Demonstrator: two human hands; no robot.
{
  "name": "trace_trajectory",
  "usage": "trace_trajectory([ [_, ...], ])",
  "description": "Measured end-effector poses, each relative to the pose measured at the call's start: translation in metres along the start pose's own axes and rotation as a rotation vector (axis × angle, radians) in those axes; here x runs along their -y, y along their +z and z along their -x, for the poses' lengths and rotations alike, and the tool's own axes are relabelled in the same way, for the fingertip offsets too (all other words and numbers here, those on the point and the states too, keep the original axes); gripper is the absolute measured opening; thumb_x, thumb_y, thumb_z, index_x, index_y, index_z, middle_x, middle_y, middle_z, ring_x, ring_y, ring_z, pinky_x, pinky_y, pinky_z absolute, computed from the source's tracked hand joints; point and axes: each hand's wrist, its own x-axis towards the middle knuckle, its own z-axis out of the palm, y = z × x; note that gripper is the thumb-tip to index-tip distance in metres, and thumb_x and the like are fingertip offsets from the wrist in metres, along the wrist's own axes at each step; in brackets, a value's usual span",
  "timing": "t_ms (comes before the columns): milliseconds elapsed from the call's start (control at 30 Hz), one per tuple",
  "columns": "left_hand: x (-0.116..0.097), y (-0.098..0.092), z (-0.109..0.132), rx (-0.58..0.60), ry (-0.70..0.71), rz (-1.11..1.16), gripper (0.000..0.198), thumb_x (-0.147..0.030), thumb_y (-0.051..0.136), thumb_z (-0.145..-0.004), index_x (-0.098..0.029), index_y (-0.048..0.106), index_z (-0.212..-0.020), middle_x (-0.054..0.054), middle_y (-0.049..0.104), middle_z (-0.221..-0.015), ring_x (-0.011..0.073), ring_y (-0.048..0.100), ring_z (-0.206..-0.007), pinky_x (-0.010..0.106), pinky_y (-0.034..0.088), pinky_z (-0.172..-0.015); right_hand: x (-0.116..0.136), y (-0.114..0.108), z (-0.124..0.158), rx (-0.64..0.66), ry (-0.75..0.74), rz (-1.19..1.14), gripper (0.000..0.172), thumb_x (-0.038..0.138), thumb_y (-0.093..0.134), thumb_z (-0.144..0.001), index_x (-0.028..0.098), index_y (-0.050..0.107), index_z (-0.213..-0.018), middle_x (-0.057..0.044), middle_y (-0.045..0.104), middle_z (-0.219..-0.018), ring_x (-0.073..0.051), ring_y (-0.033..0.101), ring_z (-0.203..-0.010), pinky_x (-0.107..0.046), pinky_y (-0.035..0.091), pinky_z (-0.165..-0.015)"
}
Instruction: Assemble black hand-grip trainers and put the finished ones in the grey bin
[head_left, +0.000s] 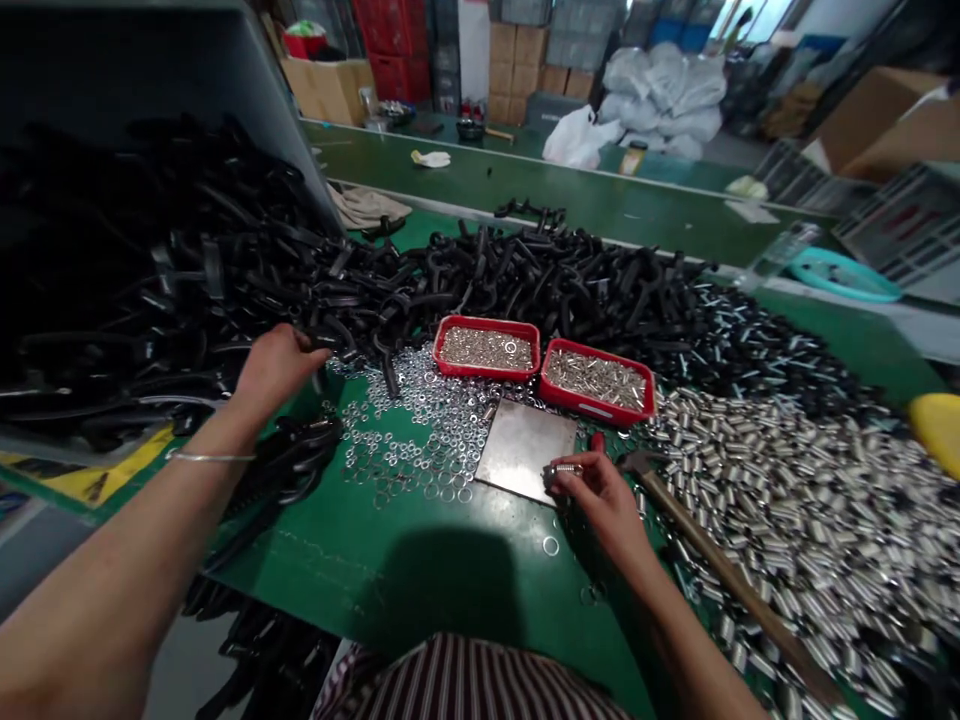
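My left hand (276, 366) reaches into the heap of black curved plastic handles (420, 275) and its fingers close on one handle at the heap's near edge. My right hand (600, 492) pinches a small metal bolt (568, 469) with a washer at the corner of a square metal plate (525, 448). Loose silver washers (420, 430) lie scattered between my two hands.
Two red trays (487, 347) (598, 379) hold small metal parts behind the plate. A hammer (705, 550) lies right of my right hand. A heap of silver sleeves (795, 500) covers the right side. More black handles (285, 465) lie at the table's left edge.
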Motion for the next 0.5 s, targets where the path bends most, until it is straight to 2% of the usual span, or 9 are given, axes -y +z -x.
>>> trace_trajectory([
  [67,-0.024,0.007,0.034,0.005,0.144,0.343,0.04,-0.029,0.072,-0.081,-0.014,0.052,-0.111,-0.001,0.062,-0.09,0.0141,0.062,-0.085,0.03,0.052,-0.085,-0.002,-0.003,0.0,-0.008,0.013,-0.084,0.028,0.042,0.075,-0.082,0.023,0.06,-0.097,-0.005,0.072,-0.099,-0.019,0.069,-0.08,-0.037,0.055,-0.077],
  [133,-0.058,0.027,0.079,0.269,0.311,0.669,0.043,-0.026,0.064,-0.086,-0.02,0.046,-0.125,0.002,0.064,-0.1,0.0145,0.063,-0.087,0.029,0.052,-0.082,-0.004,-0.002,0.0,0.003,0.033,-0.169,0.029,0.042,0.075,-0.083,0.022,0.06,-0.097,-0.006,0.072,-0.099,-0.02,0.07,-0.083,-0.038,0.056,-0.078],
  [200,-0.094,0.056,0.124,0.55,0.418,0.837,0.041,-0.023,0.063,-0.083,-0.021,0.049,-0.121,0.005,0.063,-0.104,0.0169,0.063,-0.093,0.029,0.052,-0.081,-0.004,0.002,0.0,-0.001,0.046,-0.234,0.029,0.041,0.075,-0.083,0.022,0.06,-0.098,-0.006,0.073,-0.098,-0.021,0.071,-0.084,-0.039,0.057,-0.079],
  [267,-0.125,0.087,0.158,0.69,0.437,0.955,0.042,-0.02,0.062,-0.082,-0.019,0.047,-0.12,0.006,0.063,-0.102,0.0189,0.062,-0.094,0.031,0.051,-0.081,-0.002,0.008,0.002,-0.049,0.034,-0.287,0.029,0.04,0.076,-0.083,0.022,0.06,-0.098,-0.005,0.074,-0.097,-0.02,0.072,-0.083,-0.039,0.058,-0.079],
  [300,-0.138,0.1,0.17,0.713,0.443,0.972,0.044,-0.018,0.059,-0.081,-0.019,0.046,-0.123,0.006,0.063,-0.1,0.0191,0.062,-0.093,0.032,0.051,-0.082,0.0,0.011,0.004,-0.084,0.021,-0.309,0.028,0.039,0.076,-0.083,0.022,0.06,-0.098,-0.005,0.074,-0.097,-0.02,0.072,-0.083,-0.039,0.058,-0.08],
  [367,-0.157,0.119,0.186,0.675,0.444,0.935,0.052,-0.015,0.055,-0.081,-0.019,0.044,-0.131,0.006,0.061,-0.104,0.02,0.06,-0.096,0.036,0.048,-0.088,0.004,0.015,0.006,-0.16,-0.017,-0.34,0.027,0.038,0.076,-0.083,0.022,0.06,-0.097,-0.004,0.073,-0.098,-0.019,0.072,-0.084,-0.037,0.058,-0.081],
  [433,-0.168,0.128,0.193,0.6,0.434,0.888,0.055,-0.013,0.054,-0.081,-0.02,0.044,-0.134,0.007,0.06,-0.113,0.0213,0.058,-0.103,0.039,0.044,-0.097,0.007,0.02,0.008,-0.224,-0.058,-0.345,0.025,0.037,0.075,-0.083,0.022,0.06,-0.097,-0.003,0.073,-0.099,-0.018,0.072,-0.086,-0.036,0.058,-0.083],
  [500,-0.173,0.131,0.196,0.558,0.391,0.907,0.053,-0.013,0.055,-0.08,-0.02,0.047,-0.132,0.008,0.059,-0.116,0.0217,0.057,-0.105,0.039,0.042,-0.098,0.01,0.024,0.01,-0.263,-0.099,-0.325,0.024,0.037,0.074,-0.084,0.023,0.059,-0.098,-0.002,0.073,-0.099,-0.018,0.072,-0.086,-0.036,0.058,-0.084],
])
